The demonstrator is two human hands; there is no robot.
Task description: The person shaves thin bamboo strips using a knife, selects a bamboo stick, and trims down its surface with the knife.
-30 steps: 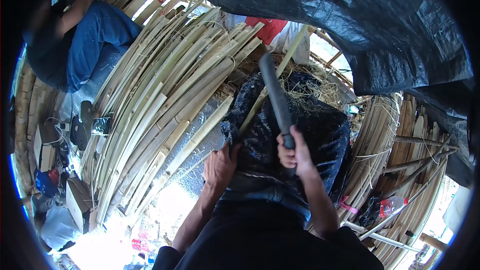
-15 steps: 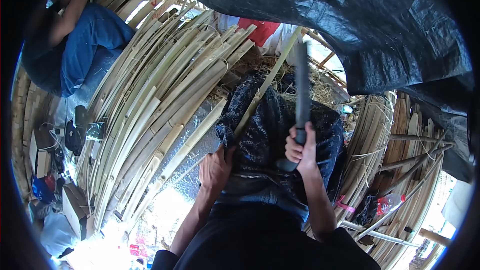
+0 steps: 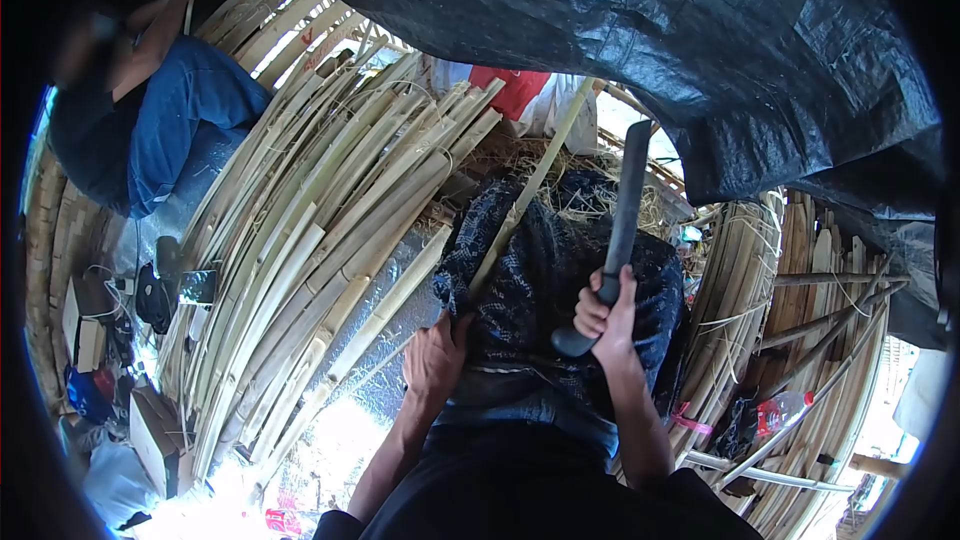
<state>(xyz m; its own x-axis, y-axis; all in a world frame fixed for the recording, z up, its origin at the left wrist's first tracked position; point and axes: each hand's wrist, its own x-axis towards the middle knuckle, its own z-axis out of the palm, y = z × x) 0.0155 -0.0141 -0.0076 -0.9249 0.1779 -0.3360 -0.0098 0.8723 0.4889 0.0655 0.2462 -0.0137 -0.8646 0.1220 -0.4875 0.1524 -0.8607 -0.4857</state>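
My right hand (image 3: 608,318) is wrapped round the black handle of a machete (image 3: 627,195). Its long dark blade points up and away, standing apart from the strip to its left. A narrow bamboo strip (image 3: 530,185) slants across the dark patterned cloth (image 3: 560,240) over my lap. Closed at the strip's near end, my left hand (image 3: 434,358) is at the cloth's left edge; its fingertips are partly hidden by the fold. Wispy shavings (image 3: 590,200) lie at the far side of the cloth.
A large stack of split bamboo (image 3: 320,210) lies to my left, with more bundled strips (image 3: 735,290) at right. Dark plastic sheeting (image 3: 760,50) hangs overhead. Another person in blue trousers (image 3: 190,105) sits at far left. A plastic bottle (image 3: 783,412) lies at lower right.
The machete has tilted slightly right, and its blade is no longer blurred. My left hand stays by the strip's near end. The view has shifted a little upward.
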